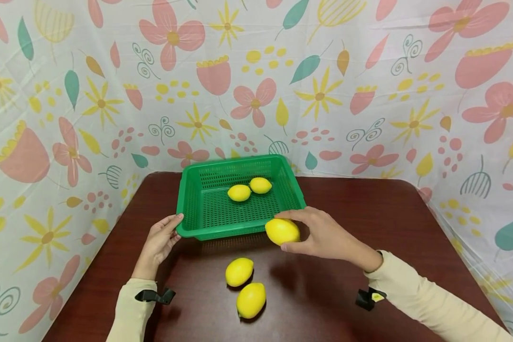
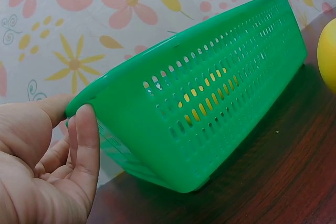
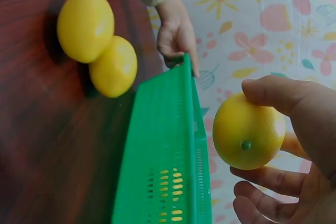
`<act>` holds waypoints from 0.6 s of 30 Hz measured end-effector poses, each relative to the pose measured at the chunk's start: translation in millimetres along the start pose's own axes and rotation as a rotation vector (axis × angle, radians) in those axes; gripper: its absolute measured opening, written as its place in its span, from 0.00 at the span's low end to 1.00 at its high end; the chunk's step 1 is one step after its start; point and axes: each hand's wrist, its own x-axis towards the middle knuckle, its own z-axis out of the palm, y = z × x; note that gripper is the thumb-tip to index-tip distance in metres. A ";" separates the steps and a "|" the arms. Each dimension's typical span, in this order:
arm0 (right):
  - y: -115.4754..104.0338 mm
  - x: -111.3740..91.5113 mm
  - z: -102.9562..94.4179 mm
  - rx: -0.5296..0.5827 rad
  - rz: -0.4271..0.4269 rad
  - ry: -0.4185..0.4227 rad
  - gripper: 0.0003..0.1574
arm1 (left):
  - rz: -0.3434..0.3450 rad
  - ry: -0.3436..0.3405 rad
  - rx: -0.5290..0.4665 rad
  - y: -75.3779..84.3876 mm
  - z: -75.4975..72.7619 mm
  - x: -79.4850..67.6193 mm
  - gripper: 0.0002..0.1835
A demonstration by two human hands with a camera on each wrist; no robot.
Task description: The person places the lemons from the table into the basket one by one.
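No words, brands or numbers could be read in any of the three views. Nearest thing to a label: a small yellow patch [image 1: 378,297] on the black band [image 1: 363,300] by the right sleeve [image 1: 403,280], seen from the head; any print on it was too small to make out. Wall sheet [image 1: 256,57] bore only pictures, flowers and leaves.

A curtained-off table [image 1: 367,204], the room beyond hidden
A flowered curtain [image 1: 256,47], pale with a pink, yellow and green print, hangs in faint creases behind the table and along both its sides, like a booth; whether this is in a home, a shop or a workplace cannot be told.
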 end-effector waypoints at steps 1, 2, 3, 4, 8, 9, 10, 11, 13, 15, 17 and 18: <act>1.3 2.5 -1.2 0.002 -0.010 0.001 0.39 | 0.001 0.001 0.002 0.0 0.0 0.0 0.06; 2.5 5.1 -2.7 0.005 -0.020 0.002 0.39 | 0.001 0.001 0.005 0.1 0.1 -0.1 0.06; 3.8 7.9 -4.3 0.010 -0.032 0.000 0.39 | 0.001 0.004 0.007 0.1 0.2 -0.1 0.06; 5.2 10.9 -5.8 0.021 -0.043 -0.005 0.39 | 0.002 0.008 0.010 0.1 0.3 0.2 0.06; 12.0 24.1 -12.2 0.076 -0.072 -0.048 0.39 | 0.000 0.021 0.020 -0.4 0.8 0.9 0.06; 13.9 27.6 -13.8 0.087 -0.075 -0.060 0.39 | 0.001 0.026 0.018 -0.7 0.9 1.3 0.06; 16.1 31.0 -15.4 0.095 -0.075 -0.071 0.38 | 0.000 0.028 0.017 -1.0 1.1 1.6 0.06; 18.3 34.3 -17.1 0.097 -0.077 -0.081 0.38 | -0.001 0.029 0.015 -1.2 1.3 1.8 0.06; 22.9 41.1 -20.3 0.097 -0.078 -0.096 0.38 | -0.004 0.030 0.010 -1.5 1.5 2.1 0.05; 28.3 48.0 -23.3 0.097 -0.086 -0.107 0.38 | -0.004 0.033 0.009 -1.6 1.5 2.4 0.05; 33.9 55.3 -25.6 0.101 -0.093 -0.121 0.38 | -0.005 0.033 0.011 -1.4 1.0 2.5 0.05; 36.6 59.2 -26.5 0.104 -0.097 -0.130 0.38 | -0.007 0.033 0.012 -1.2 0.7 2.5 0.05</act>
